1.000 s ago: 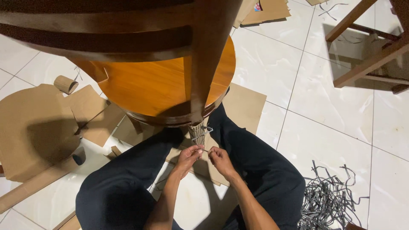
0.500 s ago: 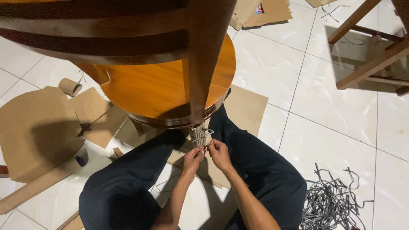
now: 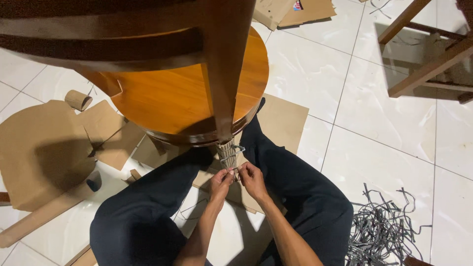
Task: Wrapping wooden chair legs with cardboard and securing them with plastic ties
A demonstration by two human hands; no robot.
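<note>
Left hand: fingertips pinched together on a thin grey strap just below the chair leg; grip clamped on the strap end.
Right hand: just beside the left, fingers closed on the same strap from the other side; whether it pinches a second end or only steadies is too small to tell.
Strap: looped around the corrugated cardboard wrap on the lower end of the chair leg, with a loose loop standing out to the right.
Chair: a wooden chair with a round orange-brown seat stands between the person's knees, seen from above.
Floor: white tiles strewn with cardboard offcuts, a small cardboard tube and a heap of cut grey strapping at right.
Other furniture: a second wooden frame stands well apart, upper right.
Risk: I judge the strap could slip from the pinch, since both grips hold only by the fingertips; a loose loop would let the cardboard wrap slide down or unroll. Pulling unevenly could also tip the chair toward the person.
</note>
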